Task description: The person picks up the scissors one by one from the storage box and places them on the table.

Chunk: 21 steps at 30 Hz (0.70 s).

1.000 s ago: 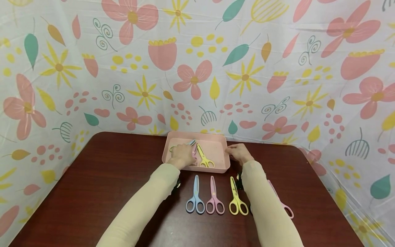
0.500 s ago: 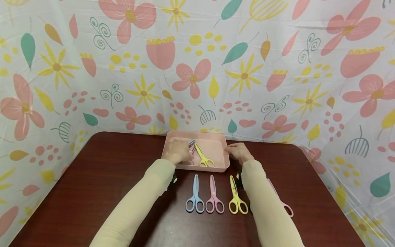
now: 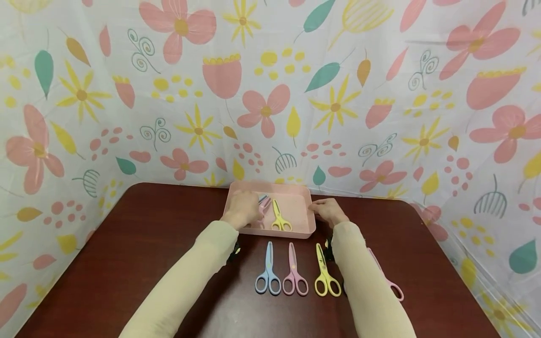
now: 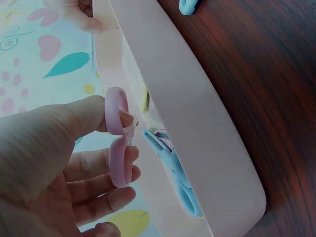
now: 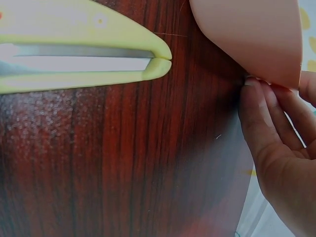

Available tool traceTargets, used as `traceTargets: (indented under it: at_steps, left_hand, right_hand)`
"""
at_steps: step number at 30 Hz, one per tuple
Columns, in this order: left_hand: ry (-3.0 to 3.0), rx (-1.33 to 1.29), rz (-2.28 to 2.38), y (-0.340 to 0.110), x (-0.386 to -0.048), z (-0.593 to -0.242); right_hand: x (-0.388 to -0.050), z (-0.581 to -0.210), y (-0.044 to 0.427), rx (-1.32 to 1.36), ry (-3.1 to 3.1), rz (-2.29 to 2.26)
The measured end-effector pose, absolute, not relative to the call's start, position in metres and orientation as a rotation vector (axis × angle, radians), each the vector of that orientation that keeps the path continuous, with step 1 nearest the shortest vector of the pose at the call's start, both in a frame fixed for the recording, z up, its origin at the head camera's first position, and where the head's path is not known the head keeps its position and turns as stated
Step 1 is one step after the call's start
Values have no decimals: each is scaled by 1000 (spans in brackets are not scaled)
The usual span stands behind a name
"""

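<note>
With left hand (image 4: 54, 158), pinches likely light, stiff pink scissors (image 4: 117, 163) by apt loops (image 4: 112, 111), centre-left; with right hand (image 5: 289, 170), grips tray (image 4: 197, 108).

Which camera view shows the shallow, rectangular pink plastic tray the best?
The head view: nearly the whole pink tray appears, though the left hand hides some of it. The left wrist view shows a long wall and part of the inside; the right wrist view, only some outer wall by the right hand.
</note>
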<state>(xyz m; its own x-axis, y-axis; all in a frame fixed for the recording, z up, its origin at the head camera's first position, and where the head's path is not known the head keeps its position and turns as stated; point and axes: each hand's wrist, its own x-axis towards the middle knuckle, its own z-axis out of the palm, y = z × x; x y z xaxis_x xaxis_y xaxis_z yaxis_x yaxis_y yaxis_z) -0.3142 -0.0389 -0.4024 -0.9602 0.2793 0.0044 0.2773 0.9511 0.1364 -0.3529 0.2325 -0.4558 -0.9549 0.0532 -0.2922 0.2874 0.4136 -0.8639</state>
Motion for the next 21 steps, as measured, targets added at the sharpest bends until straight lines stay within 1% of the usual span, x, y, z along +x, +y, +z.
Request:
traceTargets:
  at_steps: [9,21]
  left_hand:
    - [3143,516,360,-45,-308,-412]
    - [3186,567,661,-52,-299,-415]
  right_hand:
    - [-350,-457,232,287,2437,-1581]
    - [-353,-458,235,280,2428,-1604]
